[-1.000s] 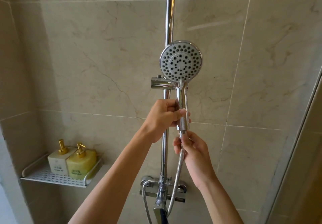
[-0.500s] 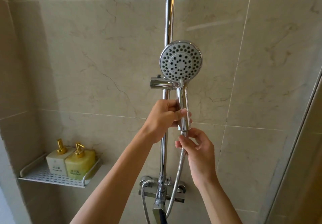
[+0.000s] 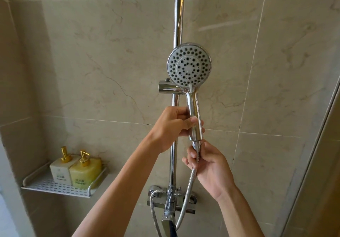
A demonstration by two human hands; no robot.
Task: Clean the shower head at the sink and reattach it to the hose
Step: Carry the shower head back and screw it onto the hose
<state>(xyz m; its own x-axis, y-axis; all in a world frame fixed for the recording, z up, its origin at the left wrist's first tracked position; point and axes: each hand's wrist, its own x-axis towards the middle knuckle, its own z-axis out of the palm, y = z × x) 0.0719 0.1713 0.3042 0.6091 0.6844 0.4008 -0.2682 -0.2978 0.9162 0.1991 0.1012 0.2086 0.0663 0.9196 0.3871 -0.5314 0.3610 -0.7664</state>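
Observation:
A chrome shower head (image 3: 189, 64) with a grey nozzle face stands upright in front of the vertical rail, beside the rail's bracket (image 3: 168, 88). My left hand (image 3: 171, 125) is wrapped around its chrome handle. Just below the handle's lower end, my right hand (image 3: 209, 165) pinches the top fitting of the metal hose (image 3: 187, 190). The hose hangs down and loops to the mixer valve (image 3: 171, 200). My fingers partly hide the joint between hose and handle.
The chrome rail (image 3: 178, 12) runs up the beige tiled wall. A white perforated shelf (image 3: 55, 188) at lower left carries a white bottle (image 3: 59, 170) and a yellow bottle (image 3: 85, 172) with gold pumps. A glass panel edge (image 3: 312, 144) slants along the right.
My right hand has shifted its fingers on the hose fitting under the handle, rising and then settling lower. The left hand and shower head stay where they were.

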